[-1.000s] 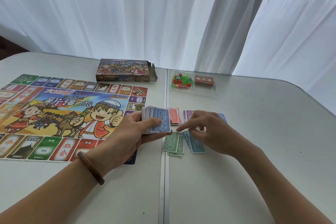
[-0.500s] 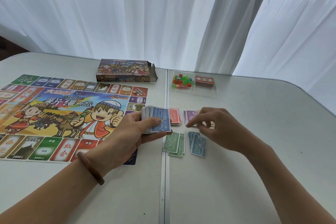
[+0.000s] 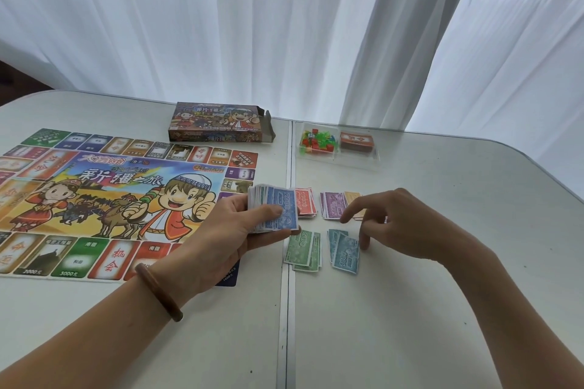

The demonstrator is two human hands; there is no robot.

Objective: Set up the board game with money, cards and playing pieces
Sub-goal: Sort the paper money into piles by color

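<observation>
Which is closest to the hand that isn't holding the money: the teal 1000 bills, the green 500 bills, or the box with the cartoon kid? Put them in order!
From the right hand:
1. Teal 1000 bills, just left of its fingertips.
2. Green 500 bills, further left, by the table seam.
3. Game box, far back, beyond the board.

Paper banknotes (image 3: 274, 210), glossy printed game board (image 3: 104, 199), clear plastic tray (image 3: 338, 156), smooth matt table (image 3: 410, 309).
</observation>
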